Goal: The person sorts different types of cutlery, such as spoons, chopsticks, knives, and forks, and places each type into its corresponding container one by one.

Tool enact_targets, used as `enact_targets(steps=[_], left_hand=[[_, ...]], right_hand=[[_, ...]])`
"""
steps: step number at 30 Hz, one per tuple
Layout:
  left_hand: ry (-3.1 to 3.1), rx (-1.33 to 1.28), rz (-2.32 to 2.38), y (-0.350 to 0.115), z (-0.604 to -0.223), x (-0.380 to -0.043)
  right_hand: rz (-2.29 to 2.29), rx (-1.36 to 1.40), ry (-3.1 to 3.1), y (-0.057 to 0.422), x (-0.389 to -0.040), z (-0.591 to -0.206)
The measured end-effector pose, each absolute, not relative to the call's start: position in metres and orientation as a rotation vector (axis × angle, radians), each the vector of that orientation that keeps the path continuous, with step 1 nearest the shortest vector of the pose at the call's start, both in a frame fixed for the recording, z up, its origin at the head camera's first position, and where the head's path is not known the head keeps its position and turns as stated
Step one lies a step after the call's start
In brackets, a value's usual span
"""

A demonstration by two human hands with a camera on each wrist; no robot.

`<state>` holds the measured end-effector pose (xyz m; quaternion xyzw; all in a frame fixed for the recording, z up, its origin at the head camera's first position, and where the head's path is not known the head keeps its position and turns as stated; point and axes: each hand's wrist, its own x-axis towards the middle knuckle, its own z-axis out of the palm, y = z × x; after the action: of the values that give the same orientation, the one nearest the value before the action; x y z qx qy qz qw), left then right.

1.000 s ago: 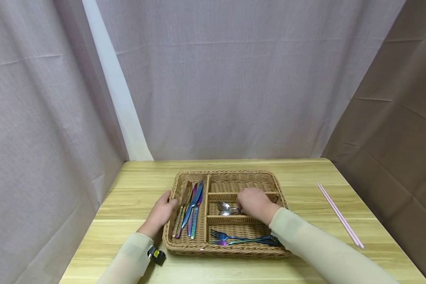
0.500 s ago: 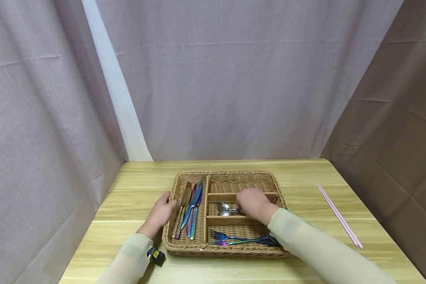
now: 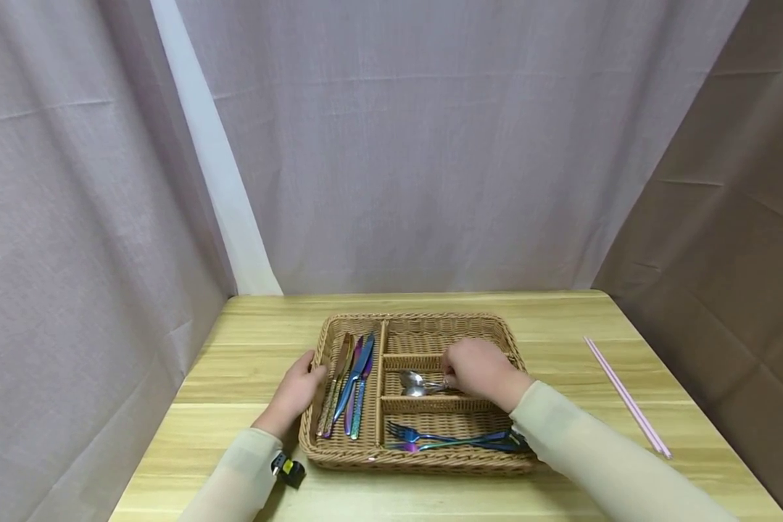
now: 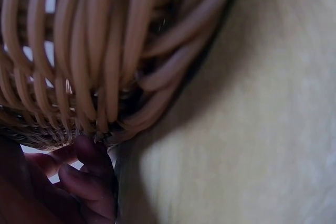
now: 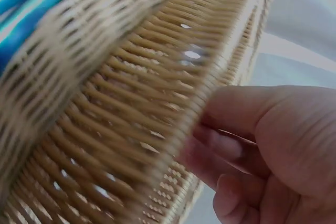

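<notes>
On the table stands a wicker cutlery basket (image 3: 417,464) with woven dividers. My left hand (image 3: 298,391) grips its left side, the thumb at the rim; in the left wrist view its fingers (image 4: 92,184) curl against the weave. In the middle compartment my right hand (image 3: 479,370) reaches down over the handles of two silver spoons (image 3: 415,391), whose bowls point left. From the right wrist, that hand (image 5: 273,150) shows beyond the divider (image 5: 121,114) with bent fingers. The divider hides the fingertips, so I cannot tell whether they pinch a spoon handle.
Several coloured knives (image 3: 350,391) lie in the basket's left compartment. Blue and rainbow forks (image 3: 431,439) fill part of the front one. A pair of pink chopsticks (image 3: 628,399) lies on the table (image 3: 561,326) at the right. Curtains (image 3: 431,181) hang behind and at both sides.
My right hand has shifted slightly right and back along the spoon handles. The spoons have stayed in place. My left hand keeps its hold on the basket.
</notes>
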<state>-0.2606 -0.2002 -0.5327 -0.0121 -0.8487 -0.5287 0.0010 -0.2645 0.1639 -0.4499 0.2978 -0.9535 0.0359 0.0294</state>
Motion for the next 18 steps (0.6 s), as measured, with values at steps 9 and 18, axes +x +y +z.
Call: enact_targets(steps=[9, 18], left_hand=[[-2.657, -0.042, -1.671, -0.2, -0.533, -0.263], [-2.657, -0.026, -1.678, -0.2, -0.534, -0.26]], right_hand=[[0.217, 0.821, -2.949, 0.187, -0.27, -0.43], [0.264, 0.642, -2.934, 0.222, -0.27, -0.409]])
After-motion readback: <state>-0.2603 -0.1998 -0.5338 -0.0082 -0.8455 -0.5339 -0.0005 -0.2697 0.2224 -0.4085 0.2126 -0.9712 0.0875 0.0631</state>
